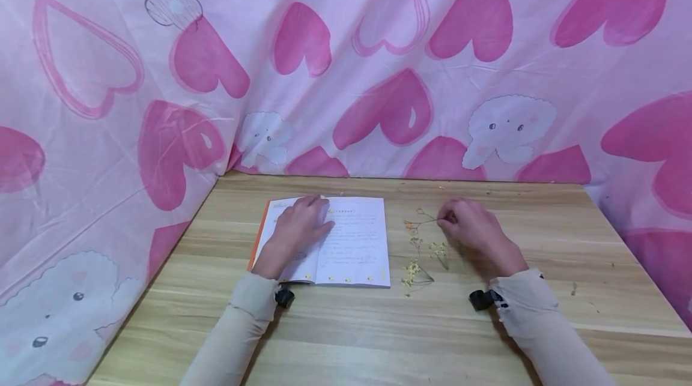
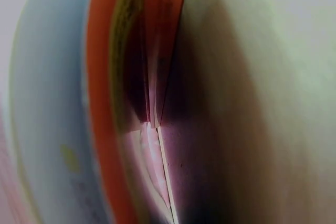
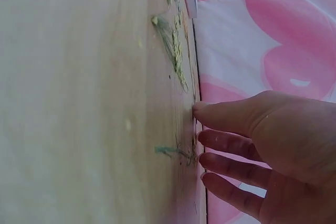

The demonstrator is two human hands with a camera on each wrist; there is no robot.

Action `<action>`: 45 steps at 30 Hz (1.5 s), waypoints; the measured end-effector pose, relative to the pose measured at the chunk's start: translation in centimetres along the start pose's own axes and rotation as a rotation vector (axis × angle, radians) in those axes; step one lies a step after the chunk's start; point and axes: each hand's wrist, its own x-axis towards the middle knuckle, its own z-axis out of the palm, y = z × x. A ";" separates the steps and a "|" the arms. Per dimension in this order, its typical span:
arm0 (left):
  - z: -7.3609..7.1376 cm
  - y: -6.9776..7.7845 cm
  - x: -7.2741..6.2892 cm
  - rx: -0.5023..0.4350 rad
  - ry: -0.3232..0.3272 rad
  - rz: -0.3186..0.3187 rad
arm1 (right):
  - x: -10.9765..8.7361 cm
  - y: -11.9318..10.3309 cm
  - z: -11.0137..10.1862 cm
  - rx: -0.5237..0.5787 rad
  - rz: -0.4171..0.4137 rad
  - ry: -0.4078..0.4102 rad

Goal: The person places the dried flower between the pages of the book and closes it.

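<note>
An open book (image 1: 354, 248) with white printed pages lies on the table. My left hand (image 1: 294, 227) rests on its left page near the top, fingers reaching the middle fold. The left wrist view shows only the book's orange cover edge (image 2: 100, 103) close up, blurred. To the right of the book, my right hand (image 1: 473, 225) pinches the stem of a small orange flower sprig (image 1: 409, 224) between thumb and index finger. In the right wrist view the other fingers (image 3: 231, 166) are loosely bent beside the thumb. Yellow flower sprigs (image 1: 413, 269) lie just in front, with another sprig (image 1: 438, 250) beside them.
The wooden table (image 1: 367, 338) ends at a pink heart-patterned cloth (image 1: 378, 122) behind and at the left. Small plant bits (image 1: 574, 289) lie scattered at the right. A greenish stem (image 3: 170, 150) shows below the thumb in the right wrist view.
</note>
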 end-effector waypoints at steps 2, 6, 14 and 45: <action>-0.1 0.0 -0.2 -0.005 -0.018 0.006 | 0.0 0.0 0.0 -0.004 -0.002 0.000; -0.1 -0.2 -0.6 -0.014 -0.054 -0.005 | 0.1 0.0 0.2 -0.009 -0.018 -0.002; -0.2 -0.4 -0.9 -0.076 -0.144 -0.058 | 0.3 -0.1 0.8 -0.052 -0.103 0.046; -0.3 -0.2 -1.1 -0.182 -0.234 -0.112 | 2.9 -9.0 4.0 -0.048 -0.292 0.105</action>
